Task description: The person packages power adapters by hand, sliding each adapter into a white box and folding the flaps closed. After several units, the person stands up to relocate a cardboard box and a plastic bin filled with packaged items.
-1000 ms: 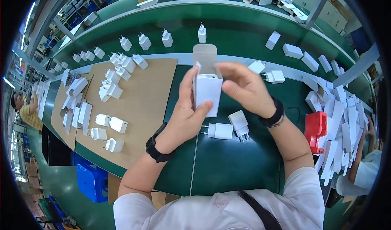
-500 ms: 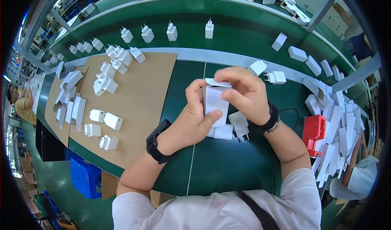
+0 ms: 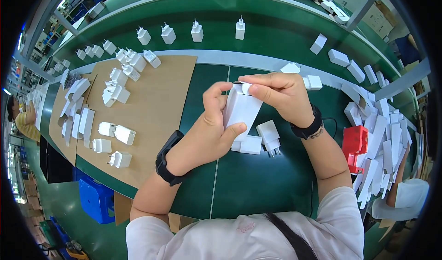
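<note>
A small white carton (image 3: 242, 109) is held upright and slightly tilted over the green table. My left hand (image 3: 212, 122) grips it along its left side, thumb across the front face. At its top end, my right hand (image 3: 280, 96) pinches the end flaps between thumb and fingers. Just below the carton lie a white plug charger (image 3: 268, 134) with its two pins toward me and another white block (image 3: 248, 145), partly covered by the carton. Beyond my right hand sits another white charger (image 3: 313, 82), and one more (image 3: 290, 68) is partly hidden behind the fingers.
Several white chargers (image 3: 124, 134) stand on a brown cardboard sheet (image 3: 156, 103) at the left, beside white cartons (image 3: 85, 127). More chargers (image 3: 197, 31) line the back ledge. On the right, a red holder (image 3: 354, 147) rests by a heap of flat cartons (image 3: 383, 145). Co-workers (image 3: 25, 117) are at both sides.
The carton has tilted, its top leaning to the right. The raised top flap has been folded down under my right fingers. My left hand has shifted slightly left, uncovering more of the charger.
</note>
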The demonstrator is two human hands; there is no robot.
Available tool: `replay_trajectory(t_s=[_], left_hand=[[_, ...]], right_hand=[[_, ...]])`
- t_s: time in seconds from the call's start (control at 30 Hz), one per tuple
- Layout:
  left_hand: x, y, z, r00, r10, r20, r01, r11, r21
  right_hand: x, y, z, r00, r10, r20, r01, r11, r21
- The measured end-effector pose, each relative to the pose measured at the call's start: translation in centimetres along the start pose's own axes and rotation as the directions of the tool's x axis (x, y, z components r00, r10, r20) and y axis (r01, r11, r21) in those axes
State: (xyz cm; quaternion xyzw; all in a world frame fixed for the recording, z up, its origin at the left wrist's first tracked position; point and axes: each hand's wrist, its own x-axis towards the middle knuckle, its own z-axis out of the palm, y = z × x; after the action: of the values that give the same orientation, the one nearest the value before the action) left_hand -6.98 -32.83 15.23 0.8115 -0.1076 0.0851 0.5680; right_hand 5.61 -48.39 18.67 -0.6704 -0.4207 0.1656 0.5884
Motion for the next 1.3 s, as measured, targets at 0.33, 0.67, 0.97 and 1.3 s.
replay_trajectory(t_s=[0.33,0.67,0.97,1.3], left_hand=[[0.2,-1.4,1.0,0.986,-0.051,-0.157,0.020,0.981,-0.192],[0.2,-1.0,-0.5,0.999,-0.007,-0.054,0.007,1.000,0.005],[0.1,-1.1,-0.1,0.974,0.045,-0.220,-0.074,0.990,-0.123],[-0.1,-0.2,-1.0,0.990,0.051,-0.129,-0.064,0.993,-0.099]], right_hand=[[-1.1,2.2,1.2,0.989,-0.026,0.143,-0.004,0.978,0.207],[0.6,2.3,-0.6,0.972,0.033,0.233,-0.078,0.979,0.186],[-0.3,3.0,2.2,0.995,-0.088,0.053,0.073,0.971,0.229],[-0.2,1.8,0.0,0.969,-0.007,0.247,-0.045,0.977,0.207]])
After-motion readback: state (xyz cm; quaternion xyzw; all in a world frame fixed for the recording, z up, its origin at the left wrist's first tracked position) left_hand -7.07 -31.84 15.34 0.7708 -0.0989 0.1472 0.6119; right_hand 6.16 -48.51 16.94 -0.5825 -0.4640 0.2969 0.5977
